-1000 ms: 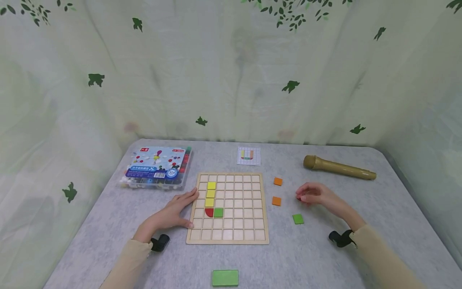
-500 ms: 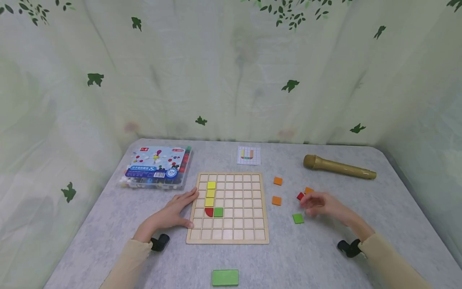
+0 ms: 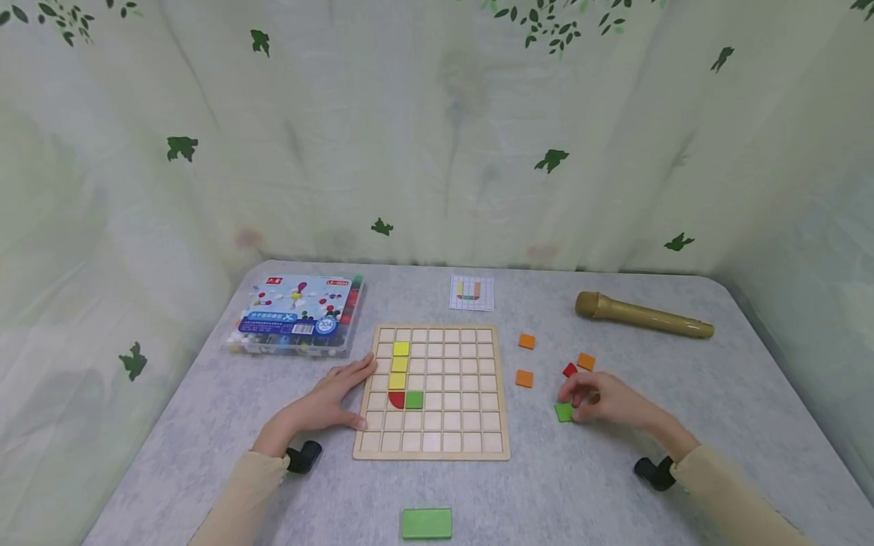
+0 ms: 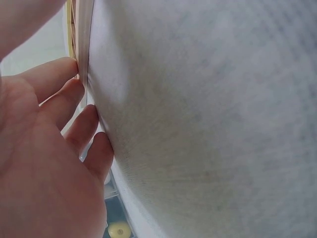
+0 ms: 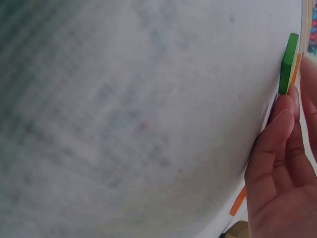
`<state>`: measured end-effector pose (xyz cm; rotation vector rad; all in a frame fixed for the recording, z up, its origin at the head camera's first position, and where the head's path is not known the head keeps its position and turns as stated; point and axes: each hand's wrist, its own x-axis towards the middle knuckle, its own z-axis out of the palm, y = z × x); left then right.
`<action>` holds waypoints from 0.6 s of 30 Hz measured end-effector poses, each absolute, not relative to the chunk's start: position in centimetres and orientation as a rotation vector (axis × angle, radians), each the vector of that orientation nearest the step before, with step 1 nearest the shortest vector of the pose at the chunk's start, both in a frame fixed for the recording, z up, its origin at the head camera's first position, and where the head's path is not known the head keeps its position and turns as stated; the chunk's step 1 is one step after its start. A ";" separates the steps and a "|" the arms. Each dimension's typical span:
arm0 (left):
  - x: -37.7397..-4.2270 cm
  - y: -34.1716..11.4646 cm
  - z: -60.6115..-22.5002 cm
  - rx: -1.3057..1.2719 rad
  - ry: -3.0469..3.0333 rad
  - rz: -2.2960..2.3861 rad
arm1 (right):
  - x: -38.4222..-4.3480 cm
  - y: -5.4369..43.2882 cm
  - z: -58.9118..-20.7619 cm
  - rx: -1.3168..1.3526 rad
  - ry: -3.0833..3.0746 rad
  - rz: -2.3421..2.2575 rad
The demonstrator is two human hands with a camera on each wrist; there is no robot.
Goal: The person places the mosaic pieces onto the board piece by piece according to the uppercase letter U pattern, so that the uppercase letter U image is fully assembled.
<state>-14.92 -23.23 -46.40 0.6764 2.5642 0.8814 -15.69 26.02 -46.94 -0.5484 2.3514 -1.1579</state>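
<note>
Right hand [image 3: 604,400] at green tile [image 3: 563,412], left hand [image 3: 337,395] on wooden board [image 3: 437,456].
Green tile lies under the right hand's curled fingertips, thumb at its edge (cannot tell whether it is pinched); left fingers rest spread against the board's nearest rim. Risks: a shallow hold on so thin a piece could make it skid; a wide finger sweep might knock the red tile [image 3: 570,370] or 1 orange tile [image 3: 586,362] just beyond. Uneven left-hand pressure could skew the board. Beyond the left hand, the plastic box [image 3: 300,352] carries Chinese lettering and a code seemingly starting "LK"; the rest is too small.
</note>
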 end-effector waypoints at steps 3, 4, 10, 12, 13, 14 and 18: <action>-15.0 -23.3 -46.4 0.681 2.565 0.882 | -15.6 25.7 -46.9 -0.571 2.394 -1.122; -15.0 -23.3 -46.5 0.683 2.565 0.881 | -15.5 25.6 -46.8 -0.578 2.408 -1.112; -15.1 -23.4 -46.6 0.694 2.568 0.873 | -15.5 24.9 -46.6 -0.556 2.432 -1.096; -15.1 -23.4 -46.6 0.693 2.567 0.874 | -15.5 24.8 -46.5 -0.542 2.418 -1.104; -15.1 -23.4 -46.6 0.692 2.567 0.874 | -15.6 24.8 -46.5 -0.534 2.407 -1.109; -15.1 -23.3 -46.6 0.689 2.567 0.874 | -15.6 24.8 -46.4 -0.533 2.396 -1.114; -15.0 -23.2 -46.5 0.674 2.566 0.871 | -15.9 24.9 -46.1 -0.532 2.315 -1.165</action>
